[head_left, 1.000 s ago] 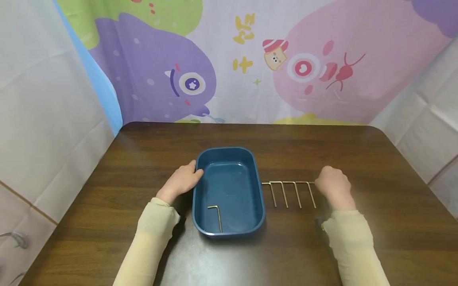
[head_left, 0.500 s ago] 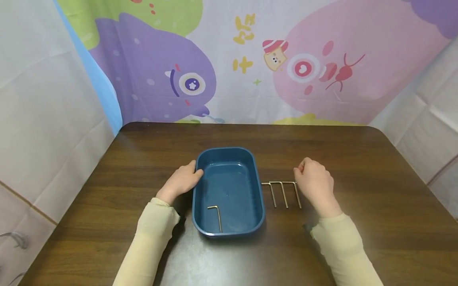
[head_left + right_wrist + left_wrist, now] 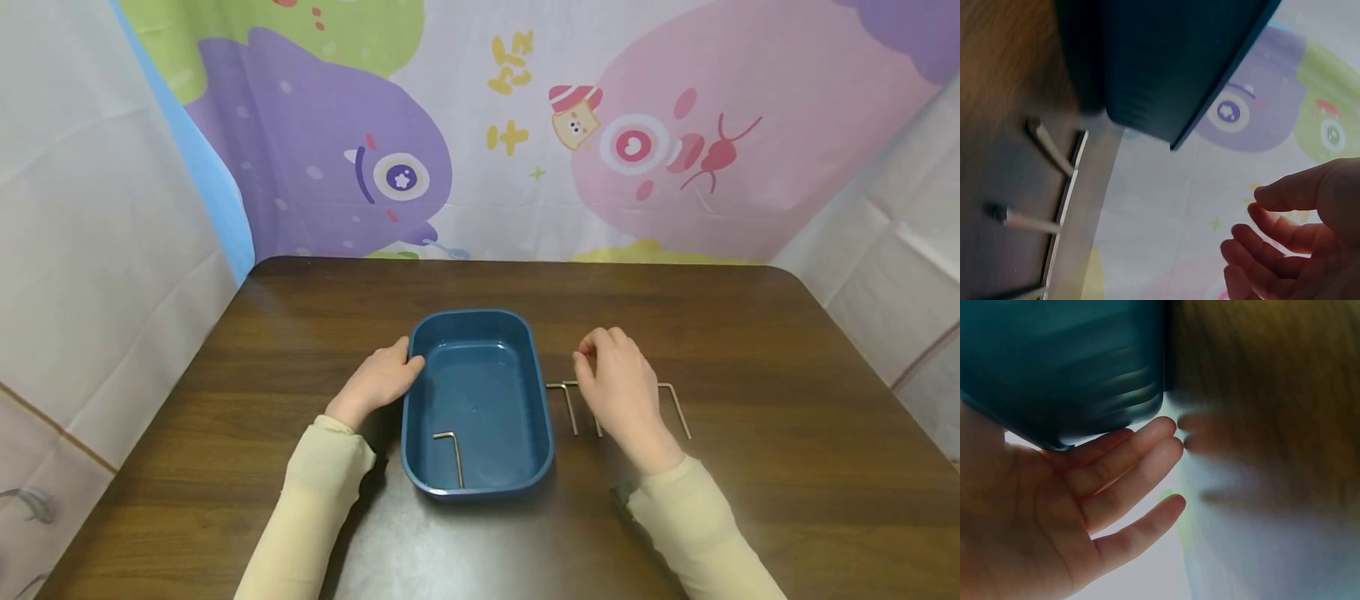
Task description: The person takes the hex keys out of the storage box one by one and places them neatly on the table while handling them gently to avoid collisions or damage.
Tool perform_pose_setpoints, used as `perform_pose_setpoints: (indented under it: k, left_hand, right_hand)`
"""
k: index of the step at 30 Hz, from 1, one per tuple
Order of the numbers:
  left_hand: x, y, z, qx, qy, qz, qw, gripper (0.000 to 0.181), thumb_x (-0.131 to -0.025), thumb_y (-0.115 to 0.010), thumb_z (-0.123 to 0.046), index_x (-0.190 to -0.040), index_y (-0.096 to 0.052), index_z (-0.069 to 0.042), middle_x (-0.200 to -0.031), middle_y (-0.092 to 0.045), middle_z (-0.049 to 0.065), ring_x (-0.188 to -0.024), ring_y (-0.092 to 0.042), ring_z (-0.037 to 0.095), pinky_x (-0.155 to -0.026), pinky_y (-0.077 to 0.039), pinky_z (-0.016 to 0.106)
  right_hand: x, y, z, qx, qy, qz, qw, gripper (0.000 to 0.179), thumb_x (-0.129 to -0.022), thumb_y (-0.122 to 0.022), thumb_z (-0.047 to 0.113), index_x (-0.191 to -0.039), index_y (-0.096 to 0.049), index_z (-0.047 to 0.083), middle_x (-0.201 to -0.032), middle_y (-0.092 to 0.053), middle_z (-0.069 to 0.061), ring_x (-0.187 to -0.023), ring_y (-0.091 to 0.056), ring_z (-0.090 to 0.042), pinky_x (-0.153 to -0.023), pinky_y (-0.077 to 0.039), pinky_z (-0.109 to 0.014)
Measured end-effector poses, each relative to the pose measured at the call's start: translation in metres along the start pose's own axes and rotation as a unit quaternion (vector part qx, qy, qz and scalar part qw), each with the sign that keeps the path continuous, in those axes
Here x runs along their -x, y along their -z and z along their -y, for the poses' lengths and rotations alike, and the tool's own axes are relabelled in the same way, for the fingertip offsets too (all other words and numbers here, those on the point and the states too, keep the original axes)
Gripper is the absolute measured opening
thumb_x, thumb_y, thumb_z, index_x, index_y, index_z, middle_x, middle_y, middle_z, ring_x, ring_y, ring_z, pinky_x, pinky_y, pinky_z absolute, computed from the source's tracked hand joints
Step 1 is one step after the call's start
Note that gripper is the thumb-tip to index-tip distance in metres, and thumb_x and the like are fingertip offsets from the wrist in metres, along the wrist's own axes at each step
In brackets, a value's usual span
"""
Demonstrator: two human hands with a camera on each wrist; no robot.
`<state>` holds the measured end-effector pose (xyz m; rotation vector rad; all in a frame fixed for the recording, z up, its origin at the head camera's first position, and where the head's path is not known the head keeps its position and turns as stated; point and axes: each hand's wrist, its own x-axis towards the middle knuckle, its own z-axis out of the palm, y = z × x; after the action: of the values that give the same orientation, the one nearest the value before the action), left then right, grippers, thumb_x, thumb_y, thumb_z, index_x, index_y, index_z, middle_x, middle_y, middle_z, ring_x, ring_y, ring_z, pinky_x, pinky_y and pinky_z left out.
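Observation:
A deep blue plastic bin (image 3: 480, 400) stands mid-table, with one L-shaped hex key (image 3: 458, 460) lying inside near its front. My left hand (image 3: 380, 377) holds the bin's left side, thumb over the rim and fingers along the outer wall. To the right of the bin several brass-coloured hex keys (image 3: 570, 410) lie in a row, short arms at the far end. Over the middle of that row hovers my right hand (image 3: 621, 383), hiding some of them. Its fingers are loosely curled, with nothing between them in the right wrist view. The rightmost key (image 3: 680, 411) shows beyond the hand.
The brown wooden table (image 3: 787, 358) reaches back to a cartoon-printed curtain (image 3: 517, 200). Pale cloth (image 3: 112, 208) hangs at the left side, and similar cloth stands on the right.
My right hand has moved left along the row from its right end, uncovering the rightmost key and covering ones nearer the bin. My left hand and the bin have stayed in place.

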<state>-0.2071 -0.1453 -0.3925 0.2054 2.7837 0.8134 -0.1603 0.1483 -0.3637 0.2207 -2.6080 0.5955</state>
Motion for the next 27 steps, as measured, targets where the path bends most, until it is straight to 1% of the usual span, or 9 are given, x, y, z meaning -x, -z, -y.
perform_pose_setpoints:
  k: [6,12,17,21,24,27]
  left_hand:
    - [0.0,-0.001,0.0,-0.001,0.0,-0.001,1.0,0.052,-0.094,-0.033,-0.031,-0.132,-0.035,0.003,-0.131,-0.046,0.022,-0.11,-0.051,0.034,-0.092,-0.04,0.048]
    - [-0.001,-0.002,0.001,-0.001,-0.002,0.0,1.0,0.05,-0.094,-0.033,-0.031,-0.13,-0.037,0.003,-0.127,-0.048,0.022,-0.107,-0.052,0.033,-0.09,-0.041,0.047]
    - [-0.001,-0.002,0.002,-0.001,-0.002,-0.002,1.0,0.05,-0.094,-0.033,-0.031,-0.13,-0.038,0.003,-0.127,-0.048,0.022,-0.107,-0.053,0.034,-0.09,-0.041,0.047]
    - [-0.001,-0.001,0.002,-0.003,-0.005,-0.003,1.0,0.047,-0.093,-0.033,-0.03,-0.126,-0.041,0.003,-0.122,-0.051,0.022,-0.101,-0.054,0.032,-0.086,-0.043,0.046]
    - [-0.001,-0.001,0.002,-0.003,-0.002,-0.006,1.0,0.047,-0.093,-0.033,-0.031,-0.127,-0.04,0.002,-0.122,-0.051,0.021,-0.1,-0.054,0.032,-0.086,-0.043,0.046]
    - [-0.001,-0.001,0.002,-0.002,0.002,-0.008,1.0,0.048,-0.093,-0.033,-0.032,-0.128,-0.039,0.002,-0.124,-0.05,0.02,-0.103,-0.054,0.032,-0.087,-0.042,0.046]
  right_hand:
    - [0.004,-0.003,0.012,-0.011,0.035,0.003,0.9993,0.008,-0.081,-0.062,0.014,-0.084,-0.06,0.007,-0.079,-0.057,-0.007,-0.07,-0.055,-0.025,-0.059,-0.045,-0.038]
    - [0.008,-0.008,0.025,-0.01,0.064,0.01,0.9978,0.009,-0.08,-0.066,0.015,-0.082,-0.06,0.009,-0.078,-0.057,-0.005,-0.069,-0.055,-0.021,-0.059,-0.045,-0.035]
    - [0.015,-0.018,0.042,-0.013,0.105,0.023,0.9941,0.011,-0.078,-0.068,0.016,-0.081,-0.059,0.011,-0.077,-0.056,-0.001,-0.07,-0.055,-0.017,-0.059,-0.046,-0.031]
    - [0.02,-0.027,0.057,-0.017,0.132,0.032,0.9905,0.012,-0.077,-0.069,0.016,-0.082,-0.058,0.012,-0.076,-0.056,0.0,-0.067,-0.054,-0.014,-0.056,-0.045,-0.028]
    - [0.023,-0.033,0.068,-0.021,0.145,0.045,0.9882,0.015,-0.077,-0.07,0.017,-0.083,-0.058,0.012,-0.075,-0.056,0.001,-0.066,-0.054,-0.012,-0.053,-0.044,-0.026]
    - [0.026,-0.039,0.076,-0.018,0.149,0.077,0.9856,0.018,-0.076,-0.071,0.019,-0.085,-0.058,0.012,-0.075,-0.055,0.002,-0.065,-0.054,-0.011,-0.052,-0.044,-0.025]
